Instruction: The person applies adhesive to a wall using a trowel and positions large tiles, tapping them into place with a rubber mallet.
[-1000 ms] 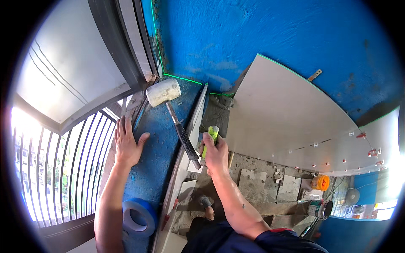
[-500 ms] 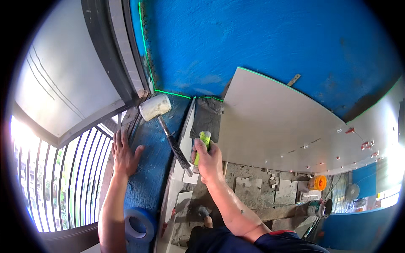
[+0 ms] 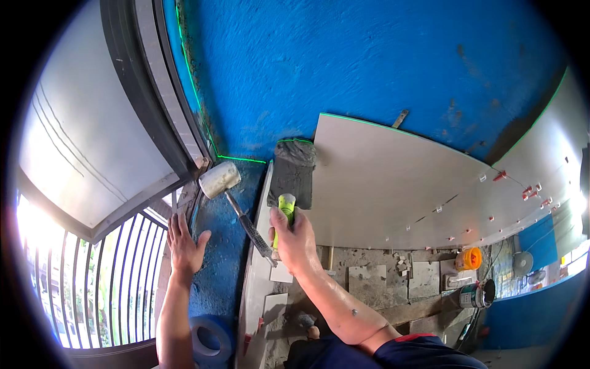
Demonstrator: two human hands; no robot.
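Note:
My left hand lies open, fingers apart, on the ledge beside the window. My right hand is wrapped round the yellow-green handle of a tool, likely a trowel. Above it is a grey mortar-covered area, where I cannot tell blade from mortar. Between my hands, a white-headed mallet with a black grip lies slanted on the ledge. A large grey-white tile stands against the blue wall right of the mortar. A green laser line edges the wall corner.
A blue tape roll lies low on the ledge. Barred window at left. On the rubble-strewn floor are loose tiles, an orange bucket and a dark pail. A fan stands at far right.
The view has tilted, so the wall, mallet and both hands sit lower in the picture. My right hand keeps the green handle, and my left hand stays open on the ledge.

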